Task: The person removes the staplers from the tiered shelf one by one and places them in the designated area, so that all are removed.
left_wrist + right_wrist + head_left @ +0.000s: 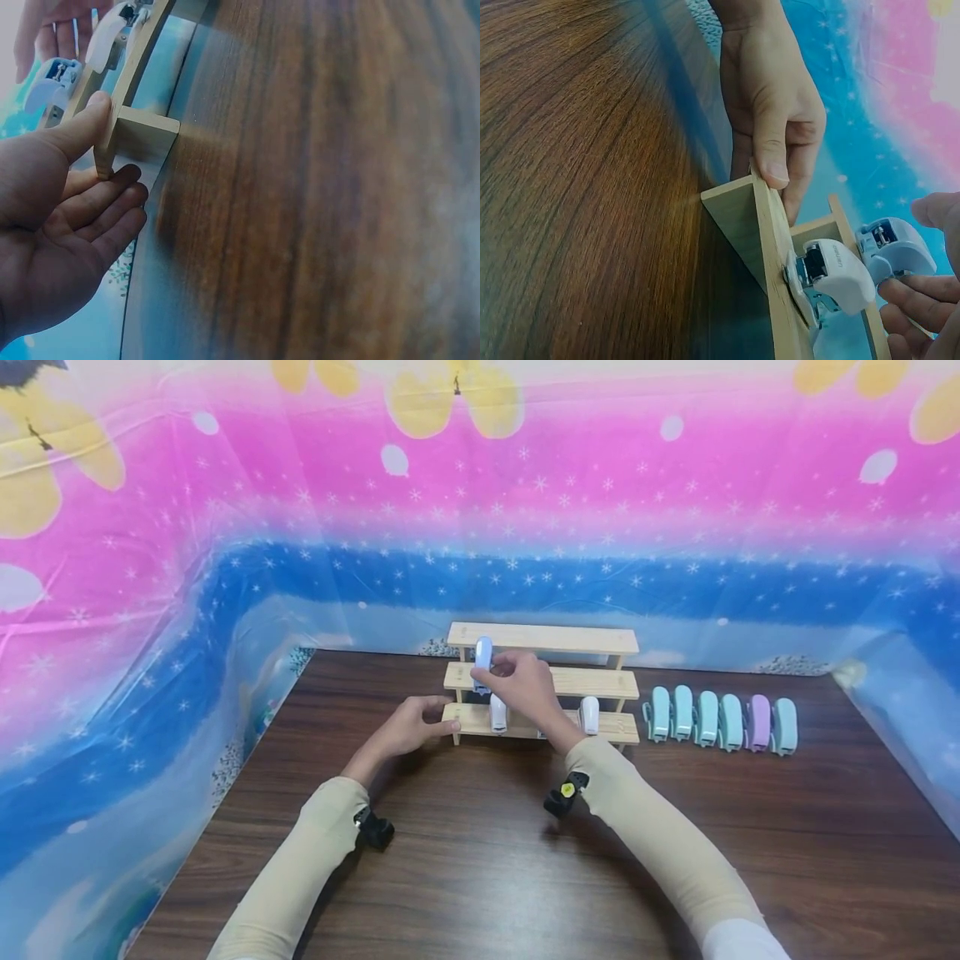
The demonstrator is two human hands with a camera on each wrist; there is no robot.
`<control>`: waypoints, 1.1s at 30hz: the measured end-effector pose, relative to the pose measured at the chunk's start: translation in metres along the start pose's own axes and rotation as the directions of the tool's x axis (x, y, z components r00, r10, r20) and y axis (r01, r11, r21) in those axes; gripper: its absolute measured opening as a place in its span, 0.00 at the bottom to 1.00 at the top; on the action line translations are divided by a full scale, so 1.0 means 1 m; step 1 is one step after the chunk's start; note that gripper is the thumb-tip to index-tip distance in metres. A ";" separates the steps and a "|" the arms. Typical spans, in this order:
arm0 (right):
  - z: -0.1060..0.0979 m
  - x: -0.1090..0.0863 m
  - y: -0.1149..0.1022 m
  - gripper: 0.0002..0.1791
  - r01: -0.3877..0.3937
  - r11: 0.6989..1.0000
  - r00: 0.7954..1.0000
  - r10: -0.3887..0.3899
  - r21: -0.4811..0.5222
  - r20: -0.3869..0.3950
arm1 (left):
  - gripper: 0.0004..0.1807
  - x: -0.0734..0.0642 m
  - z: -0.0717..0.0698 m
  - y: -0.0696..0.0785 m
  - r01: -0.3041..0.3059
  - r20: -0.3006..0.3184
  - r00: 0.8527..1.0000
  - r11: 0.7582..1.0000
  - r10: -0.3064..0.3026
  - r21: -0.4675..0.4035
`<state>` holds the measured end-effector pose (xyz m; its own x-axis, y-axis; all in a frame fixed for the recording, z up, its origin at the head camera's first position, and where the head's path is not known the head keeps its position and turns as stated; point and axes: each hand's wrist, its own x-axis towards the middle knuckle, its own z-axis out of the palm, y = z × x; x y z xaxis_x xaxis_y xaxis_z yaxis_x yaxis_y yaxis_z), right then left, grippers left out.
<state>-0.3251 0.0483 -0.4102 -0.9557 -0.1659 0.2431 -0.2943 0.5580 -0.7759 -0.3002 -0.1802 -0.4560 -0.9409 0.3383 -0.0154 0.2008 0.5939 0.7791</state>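
My left hand (408,727) grips the left end of the bottom tier of a three-tier wooden rack (543,637), thumb on top and fingers beneath. My right hand (525,685) reaches over the rack and pinches a light blue stapler (483,653) at the left of the middle tier. In the right wrist view, its fingers touch the rounded side of the light blue stapler (904,247). On the bottom tier a white stapler (498,714) stands just in front, with another white stapler (589,716) farther right. Something between them is mostly hidden by my right wrist.
Right of the rack, several mint-green staplers (705,718) and one purple stapler (758,723) stand in a row on the dark wooden table (480,860). A patterned cloth (540,527) hangs behind and to the left of the table.
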 end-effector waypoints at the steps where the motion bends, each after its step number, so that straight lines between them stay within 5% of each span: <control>1: 0.001 0.000 0.000 0.29 0.000 1.000 1.000 0.000 -0.002 -0.006 | 0.33 0.000 0.000 0.000 0.001 0.002 1.000 1.000 -0.001 -0.001; 33: 0.005 -0.001 -0.007 0.21 -0.066 0.998 0.994 0.068 0.023 -0.082 | 0.33 0.001 0.001 -0.001 0.003 -0.002 1.000 1.000 -0.003 -0.009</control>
<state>-0.3222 0.0408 -0.4080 -0.9696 -0.0607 0.2370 -0.2308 0.5489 -0.8034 -0.3011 -0.1797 -0.4568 -0.9422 0.3348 -0.0168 0.1950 0.5882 0.7848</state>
